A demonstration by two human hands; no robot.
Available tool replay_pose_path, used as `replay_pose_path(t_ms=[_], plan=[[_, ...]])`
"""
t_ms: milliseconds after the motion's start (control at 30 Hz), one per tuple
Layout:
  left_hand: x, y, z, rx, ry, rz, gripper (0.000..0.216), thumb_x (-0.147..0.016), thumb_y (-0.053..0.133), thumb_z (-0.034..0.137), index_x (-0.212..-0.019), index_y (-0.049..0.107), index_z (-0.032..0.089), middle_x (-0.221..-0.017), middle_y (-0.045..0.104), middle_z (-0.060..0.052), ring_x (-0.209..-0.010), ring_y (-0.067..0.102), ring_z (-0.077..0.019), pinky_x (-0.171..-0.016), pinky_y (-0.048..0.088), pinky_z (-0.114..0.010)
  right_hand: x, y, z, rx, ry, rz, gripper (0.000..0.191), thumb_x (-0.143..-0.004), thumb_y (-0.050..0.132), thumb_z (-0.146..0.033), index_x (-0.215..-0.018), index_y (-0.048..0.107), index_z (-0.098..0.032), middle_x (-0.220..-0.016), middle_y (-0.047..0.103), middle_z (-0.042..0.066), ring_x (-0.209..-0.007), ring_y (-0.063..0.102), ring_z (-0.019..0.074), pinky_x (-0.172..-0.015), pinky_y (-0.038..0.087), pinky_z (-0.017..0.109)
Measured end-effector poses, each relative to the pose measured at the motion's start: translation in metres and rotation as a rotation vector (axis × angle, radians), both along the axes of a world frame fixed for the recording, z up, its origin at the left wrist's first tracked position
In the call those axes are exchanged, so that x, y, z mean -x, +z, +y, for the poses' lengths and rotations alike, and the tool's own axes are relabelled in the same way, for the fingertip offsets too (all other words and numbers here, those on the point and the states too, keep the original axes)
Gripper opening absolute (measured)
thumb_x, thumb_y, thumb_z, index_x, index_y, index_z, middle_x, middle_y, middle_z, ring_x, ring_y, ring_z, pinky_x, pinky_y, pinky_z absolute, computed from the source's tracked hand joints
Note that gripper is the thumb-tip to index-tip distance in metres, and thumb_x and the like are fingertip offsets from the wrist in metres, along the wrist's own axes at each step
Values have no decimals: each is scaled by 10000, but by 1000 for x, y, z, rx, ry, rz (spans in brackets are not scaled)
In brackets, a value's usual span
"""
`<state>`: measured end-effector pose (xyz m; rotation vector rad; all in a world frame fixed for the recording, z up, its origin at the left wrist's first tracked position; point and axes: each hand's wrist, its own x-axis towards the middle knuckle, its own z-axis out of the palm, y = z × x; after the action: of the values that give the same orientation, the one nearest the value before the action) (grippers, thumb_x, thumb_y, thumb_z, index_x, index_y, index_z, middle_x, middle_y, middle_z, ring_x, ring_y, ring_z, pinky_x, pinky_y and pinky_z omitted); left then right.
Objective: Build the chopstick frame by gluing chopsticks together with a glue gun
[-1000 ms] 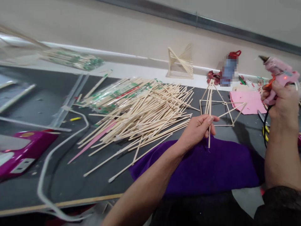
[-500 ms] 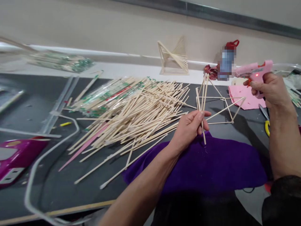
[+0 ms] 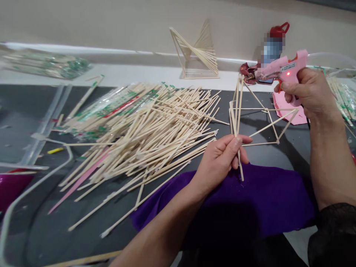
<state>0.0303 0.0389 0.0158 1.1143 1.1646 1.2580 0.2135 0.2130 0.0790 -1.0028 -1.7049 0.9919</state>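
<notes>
Your left hand has its fingers closed on the stick frame, pinching its near-upright bundle. Your right hand is clenched on the glue gun. The nozzle points left, apparently just beside the bundle's top.

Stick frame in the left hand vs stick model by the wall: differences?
The stick frame is sparse, few struts; the stick model is dense with fanned sticks. The stick frame is gripped by the left hand above the purple cloth; the stick model stands alone on the white ledge. Both are pale sticks.
</notes>
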Motion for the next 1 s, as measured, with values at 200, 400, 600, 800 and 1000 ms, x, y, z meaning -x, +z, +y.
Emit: replay_pose_path(t_ms=[200,400,600,800,1000], plan=[[-1,3,-3,5,-21,-33,316,-950,501,403,-969,695,154,-605,632,17,-457,446,-64,-441,334,-199,5,-2,0,13,20,12,92,-760,652,-47,-735,669,-133,-660,667,-8,-432,458,35,-386,260,152],[-3,6,-4,35,-33,-34,309,-949,496,396,-971,693,158,-609,635,15,-457,446,-68,-438,328,-204,7,-4,0,26,19,27,79,-754,663,-55,-750,667,-133,-676,679,-5,-429,450,33,-398,297,161],[-3,6,-3,32,-41,-20,304,-943,497,392,-958,691,159,-607,636,13,-451,435,-68,-444,335,-209,9,-5,1,41,14,37,79,-759,692,-82,-736,659,-150,-661,674,-19,-416,449,31,-375,303,146],[-3,6,-3,23,-49,-28,294,-947,493,378,-954,686,156,-607,636,16,-447,433,-62,-445,333,-206,8,-5,2,87,-26,14,125,-767,711,-55,-745,654,-163,-691,672,12,-489,493,65,-422,342,178],[-3,6,-4,25,-63,-24,295,-949,490,379,-961,681,154,-604,633,17,-448,433,-64,-447,340,-205,3,-6,4,51,-9,12,121,-768,746,-132,-740,648,-197,-708,666,17,-547,544,103,-438,402,204]])
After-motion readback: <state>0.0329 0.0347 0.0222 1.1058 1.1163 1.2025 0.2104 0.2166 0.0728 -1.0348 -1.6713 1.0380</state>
